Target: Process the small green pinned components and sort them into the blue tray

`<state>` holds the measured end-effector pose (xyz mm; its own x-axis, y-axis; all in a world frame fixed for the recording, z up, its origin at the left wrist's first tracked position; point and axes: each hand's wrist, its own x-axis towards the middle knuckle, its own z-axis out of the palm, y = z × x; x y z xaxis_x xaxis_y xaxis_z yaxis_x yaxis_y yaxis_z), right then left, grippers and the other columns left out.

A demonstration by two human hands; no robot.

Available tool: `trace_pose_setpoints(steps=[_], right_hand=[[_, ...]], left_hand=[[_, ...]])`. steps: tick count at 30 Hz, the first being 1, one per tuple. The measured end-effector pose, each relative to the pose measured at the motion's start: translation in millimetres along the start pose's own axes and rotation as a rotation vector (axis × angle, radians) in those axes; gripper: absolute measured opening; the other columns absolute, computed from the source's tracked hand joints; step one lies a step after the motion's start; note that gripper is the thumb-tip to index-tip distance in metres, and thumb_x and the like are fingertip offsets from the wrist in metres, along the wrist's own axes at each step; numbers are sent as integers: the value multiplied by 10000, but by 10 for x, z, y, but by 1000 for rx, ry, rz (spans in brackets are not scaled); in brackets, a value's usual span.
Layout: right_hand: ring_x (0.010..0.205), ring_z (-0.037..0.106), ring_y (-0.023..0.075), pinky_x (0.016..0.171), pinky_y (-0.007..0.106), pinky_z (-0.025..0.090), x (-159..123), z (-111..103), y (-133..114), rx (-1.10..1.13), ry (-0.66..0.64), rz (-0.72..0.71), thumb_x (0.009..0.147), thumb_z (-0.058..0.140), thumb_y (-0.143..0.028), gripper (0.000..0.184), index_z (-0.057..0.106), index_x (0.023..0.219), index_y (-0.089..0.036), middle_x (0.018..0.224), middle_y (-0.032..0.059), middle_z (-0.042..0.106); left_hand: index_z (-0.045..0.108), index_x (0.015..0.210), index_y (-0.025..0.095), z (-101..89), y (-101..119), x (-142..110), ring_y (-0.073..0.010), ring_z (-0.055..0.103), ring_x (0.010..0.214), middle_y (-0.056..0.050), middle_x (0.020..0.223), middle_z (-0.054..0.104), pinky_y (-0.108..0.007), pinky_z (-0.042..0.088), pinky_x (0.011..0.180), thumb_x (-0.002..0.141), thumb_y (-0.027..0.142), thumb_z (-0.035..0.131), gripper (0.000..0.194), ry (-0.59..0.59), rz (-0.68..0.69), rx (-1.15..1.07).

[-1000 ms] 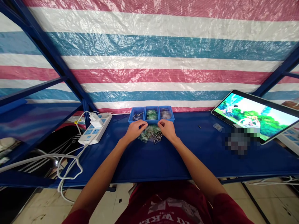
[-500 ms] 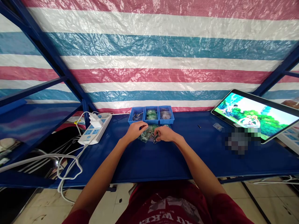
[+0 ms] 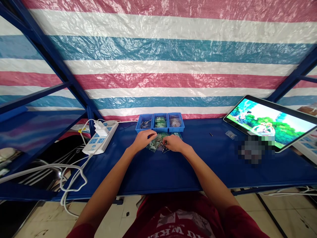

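Grip: the left hand [image 3: 144, 139] lies palm-down, its fingers curled onto a heap of clear, green-tinted plastic packets [image 3: 154, 145]. The right hand [image 3: 174, 143] curls over loose slim metal pins [image 3: 164, 147], fingertips down among them; whether it is clenched on a pin is too small to tell.
Heap: packets and pins lie together on a dark blue tabletop [image 3: 210, 165], between the hands and just in front of the bins.
Bins: three blue plastic bins [image 3: 159, 130] stand side by side. The left holds dark metal pins, the middle green packets, the right a clear bag of something greyish.
Left of hands: a white power strip [image 3: 100, 140] with a plugged-in white charger [image 3: 100, 129] and white cables [image 3: 70, 175].
Right of hands: a lone dark pin [image 3: 211, 134], a small clear bag [image 3: 230, 134], and a black-framed tablet [image 3: 269, 122] playing a cartoon.
Behind: a striped red, white and teal tarpaulin [image 3: 158, 59].
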<state>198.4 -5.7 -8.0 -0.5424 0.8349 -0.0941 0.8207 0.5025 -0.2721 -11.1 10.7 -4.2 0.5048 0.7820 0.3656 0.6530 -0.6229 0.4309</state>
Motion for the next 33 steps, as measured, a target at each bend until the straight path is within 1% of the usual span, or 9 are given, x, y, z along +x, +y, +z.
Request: trace_pose_setpoints(steps=[9,16,18,20,25,27,29,33], right_hand=[[913,645,209,669,237,376,-12,-20,-21,-8,-14,-3,846,528,-170,207,675,984,-218,930,56,725],[815,632,194,616,244,334,-2,-13,-1,28,32,-35,814,546,-154,180,667,932,-216,845,37,710],[791,621,188,618,245,331,-5,-20,3,43,81,-35,813,552,-158,174,661,937,-213,813,31,696],[786,609,183,627,246,334,-11,-25,6,53,162,-38,814,549,-157,174,655,942,-208,821,32,681],[823,581,175,640,245,349,-5,11,16,72,358,-66,820,544,-169,146,641,925,-198,967,58,623],[846,577,179,647,244,355,10,37,14,96,414,-70,817,546,-170,134,634,915,-195,977,59,616],[817,574,176,641,245,352,28,59,9,132,450,-57,814,543,-163,127,627,905,-193,919,46,630],[682,555,153,610,244,334,51,81,-2,206,478,-42,820,545,-154,116,627,893,-191,779,13,646]], left_hand=[[697,890,177,11,-12,-1,-173,641,766,-47,886,723,-258,462,736,930,331,459,286,5,11,-7],[693,882,176,17,-27,5,-174,638,759,-46,878,721,-260,453,727,925,323,471,270,19,22,-12],[694,881,178,17,-25,6,-174,634,753,-46,878,721,-259,450,720,921,326,478,265,23,19,-18],[694,874,176,17,-17,5,-170,627,735,-45,866,719,-256,445,706,921,335,480,271,28,19,-35],[686,770,164,14,31,4,-147,577,638,-27,736,680,-241,412,626,929,380,468,345,46,1,-96],[690,754,161,16,55,5,-142,560,610,-23,700,667,-238,398,595,926,399,471,367,38,-6,-112],[706,784,161,21,70,7,-140,559,599,-26,705,678,-237,389,575,918,413,482,363,18,-8,-129],[725,838,169,38,71,10,-147,584,616,-43,751,711,-240,401,580,898,407,516,322,-13,2,-162]])
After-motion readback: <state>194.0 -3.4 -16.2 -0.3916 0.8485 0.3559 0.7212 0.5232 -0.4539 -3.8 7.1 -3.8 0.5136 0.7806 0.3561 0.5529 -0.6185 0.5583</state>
